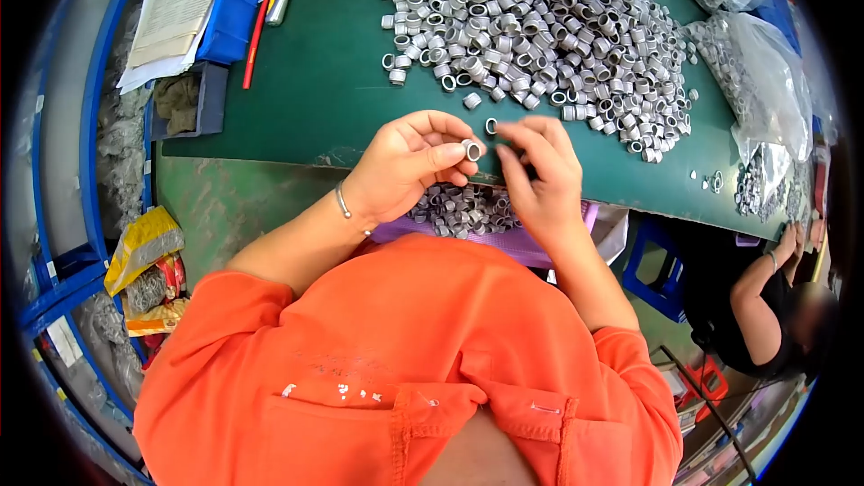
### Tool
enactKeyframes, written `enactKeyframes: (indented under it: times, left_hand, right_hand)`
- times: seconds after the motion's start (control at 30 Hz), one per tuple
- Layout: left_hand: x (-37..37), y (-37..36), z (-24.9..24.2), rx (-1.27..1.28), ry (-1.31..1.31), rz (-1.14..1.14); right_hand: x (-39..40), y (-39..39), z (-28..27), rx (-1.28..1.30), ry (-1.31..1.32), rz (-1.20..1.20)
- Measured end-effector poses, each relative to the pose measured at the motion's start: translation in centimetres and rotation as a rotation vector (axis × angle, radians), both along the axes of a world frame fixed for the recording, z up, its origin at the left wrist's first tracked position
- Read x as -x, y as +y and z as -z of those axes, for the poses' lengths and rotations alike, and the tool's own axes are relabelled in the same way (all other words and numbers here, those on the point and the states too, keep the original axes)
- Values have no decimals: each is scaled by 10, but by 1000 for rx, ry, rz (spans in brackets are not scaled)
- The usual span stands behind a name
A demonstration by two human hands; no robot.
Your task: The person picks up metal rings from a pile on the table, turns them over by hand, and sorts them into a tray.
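Note:
My left hand (409, 162) pinches a small silver metal ring (472, 151) between thumb and fingers, its round opening turned toward me. Just beyond it, a second metal ring (490, 126) is right at the index fingertip of my right hand (547, 171). The thumb and index finger of that hand are apart, with a gap between them. A large heap of similar metal rings (540, 27) covers the far side of the green table (306, 108). Below my hands, a purple basket (499, 241) at the table edge contains more rings.
Clear plastic bags (765, 81) of rings lie at the right. A red pencil (255, 45), papers (180, 0) and a grey bin (211, 99) are at the left. Blue shelving (85, 126) stands farther left. Another person (747, 306) sits at the right beside a blue stool (661, 274).

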State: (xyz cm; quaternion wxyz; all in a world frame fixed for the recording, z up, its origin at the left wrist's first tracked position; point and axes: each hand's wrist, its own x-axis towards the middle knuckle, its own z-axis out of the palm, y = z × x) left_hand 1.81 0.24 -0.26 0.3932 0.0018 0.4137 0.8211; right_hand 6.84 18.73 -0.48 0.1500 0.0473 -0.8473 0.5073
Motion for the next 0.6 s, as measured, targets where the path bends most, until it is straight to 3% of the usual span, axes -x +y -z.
enactKeyframes:
  times: [0.07, 0.17, 0.33, 0.47, 0.53, 0.6]
  left_hand:
    - [-2, 2, 1, 0, 16, -14]
    - [-3, 0, 0, -87, -43, -9]
    - [-5, -1, -1, -104, -75, -44]
    - [-2, 0, -3, -127, -86, 2]
    - [-2, 1, -7, -138, -96, 20]
    - [-3, 2, -9, -101, -53, 16]
  right_hand:
    - [12, -2, 7, -227, 48, -14]
    - [15, 0, 12, -269, 92, -33]
    - [3, 1, 4, 232, -63, -12]
    - [-5, 3, 0, 197, 12, -43]
    - [-9, -1, -1, 565, -43, -45]
    - [-9, 1, -2, 511, -39, -73]
